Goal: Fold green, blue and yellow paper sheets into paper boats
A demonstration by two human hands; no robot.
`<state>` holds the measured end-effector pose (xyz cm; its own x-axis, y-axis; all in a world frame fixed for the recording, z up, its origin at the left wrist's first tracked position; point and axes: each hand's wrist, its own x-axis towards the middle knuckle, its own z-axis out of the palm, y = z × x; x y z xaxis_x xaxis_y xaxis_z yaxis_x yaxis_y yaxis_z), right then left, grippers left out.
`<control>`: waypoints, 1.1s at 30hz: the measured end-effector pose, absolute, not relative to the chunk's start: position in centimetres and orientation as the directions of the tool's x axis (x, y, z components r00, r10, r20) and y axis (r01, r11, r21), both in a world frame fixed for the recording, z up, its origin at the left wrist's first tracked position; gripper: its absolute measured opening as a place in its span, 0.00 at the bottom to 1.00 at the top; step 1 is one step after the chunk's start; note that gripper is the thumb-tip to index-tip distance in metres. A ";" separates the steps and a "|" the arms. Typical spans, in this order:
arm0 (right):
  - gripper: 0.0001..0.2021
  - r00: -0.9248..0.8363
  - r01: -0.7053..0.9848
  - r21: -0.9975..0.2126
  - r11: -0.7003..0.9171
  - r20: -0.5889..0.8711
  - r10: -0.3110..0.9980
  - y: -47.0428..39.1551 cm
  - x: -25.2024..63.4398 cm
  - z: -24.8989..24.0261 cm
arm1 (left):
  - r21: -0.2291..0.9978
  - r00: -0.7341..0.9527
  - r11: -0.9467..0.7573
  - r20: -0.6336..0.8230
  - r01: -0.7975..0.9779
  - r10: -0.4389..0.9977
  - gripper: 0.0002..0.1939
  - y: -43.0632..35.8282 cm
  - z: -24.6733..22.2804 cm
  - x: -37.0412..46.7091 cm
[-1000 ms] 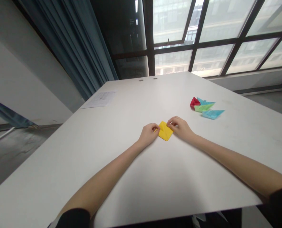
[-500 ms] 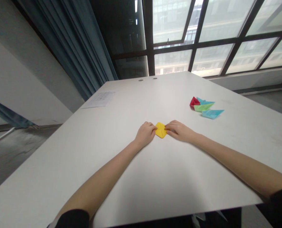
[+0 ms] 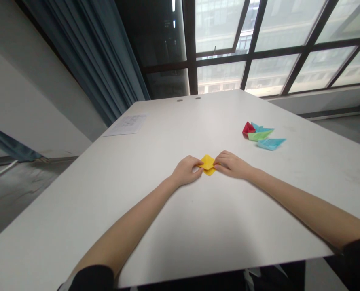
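A small piece of folded yellow paper (image 3: 208, 161) lies between my two hands, near the middle of the white table (image 3: 180, 226). Its upper layer stands apart from a lower flap, with a dark gap between them. My left hand (image 3: 187, 169) pinches the left corner between thumb and fingers. On the opposite side, my right hand (image 3: 232, 165) grips the right corner, fingertips closed over the edge. The fingertips hide both corners of the paper.
To the right lie folded paper boats: a red one (image 3: 248, 129), a green one (image 3: 259, 135) and a light blue one (image 3: 271, 144), with more blue paper behind. A printed sheet (image 3: 126, 125) rests at the table's left edge. Windows and a blue curtain (image 3: 107, 60) stand beyond.
The yellow paper, flat before, has opened into two layers with a gap. My left thumb has moved down and right to its lower edge; my right hand has shifted slightly right.
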<state>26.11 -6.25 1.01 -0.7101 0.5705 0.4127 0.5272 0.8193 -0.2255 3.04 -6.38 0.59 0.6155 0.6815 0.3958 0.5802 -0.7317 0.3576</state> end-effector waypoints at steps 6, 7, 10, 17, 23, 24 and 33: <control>0.13 -0.673 0.570 -0.213 0.793 0.433 0.600 -6.4 26.0 0.8 | 0.376 0.571 -0.675 0.360 0.635 0.738 0.10 -6.5 0.5 3.0; 0.12 -0.658 0.577 -0.228 0.784 0.440 0.611 -6.4 26.0 0.8 | 0.385 0.561 -0.665 0.357 0.640 0.747 0.10 -6.5 0.6 3.0; 0.11 -0.584 0.614 -0.307 0.727 0.443 0.680 -6.4 25.9 0.5 | 0.453 0.526 -0.632 0.350 0.629 0.775 0.11 -6.6 0.7 3.2; 0.11 -0.470 0.679 -0.437 0.590 0.358 0.807 -6.4 25.7 0.3 | 0.582 0.498 -0.582 0.321 0.567 0.806 0.11 -6.4 0.3 3.9; 0.12 -0.452 0.682 -0.448 0.578 0.363 0.815 -6.5 25.6 0.1 | 0.460 0.493 -0.616 0.369 0.640 0.788 0.14 -6.0 0.0 4.1; 0.12 -0.453 0.693 -0.423 0.584 0.375 0.809 -6.4 25.6 0.0 | 0.434 0.494 -0.614 0.365 0.660 0.789 0.15 -6.0 0.0 4.2; 0.11 -0.489 0.696 -0.336 0.635 0.425 0.762 -6.0 25.4 -0.3 | 0.333 0.519 -0.643 0.391 0.690 0.760 0.14 -6.2 -0.2 4.7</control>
<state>25.44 -6.05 -0.34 -0.4893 0.7616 0.4250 0.6960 0.6346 -0.3359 4.67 -6.17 -0.22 0.5194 0.7600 0.3906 0.6902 -0.6426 0.3327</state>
